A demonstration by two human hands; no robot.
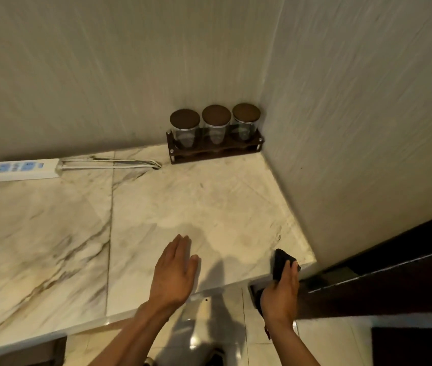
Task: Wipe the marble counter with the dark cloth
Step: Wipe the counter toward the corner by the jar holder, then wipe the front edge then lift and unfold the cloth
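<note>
At the lower right of the frame the right hand (280, 289) grips the cloth (282, 262), fingers curled around its near end so that the dark free end lies on the counter (156, 207) close to the front edge and the right-hand wall. Held that way, the cloth can likely be pushed flat across the marble from the corner outward. The left hand (174, 273), lower centre, is open with fingers together and palm down just over the front edge; whether it rests on the marble or hovers cannot be told. It holds nothing and probably steadies the person.

Right of centre in the upper half, in the corner where the walls meet, a rack (214, 151) holds three jars (216, 128) with dark lids. They are clear and look empty. At the left edge a power strip (24, 169) lies by the back wall, its cable (112, 163) running right along the counter; both may hinder a wipe there.
</note>
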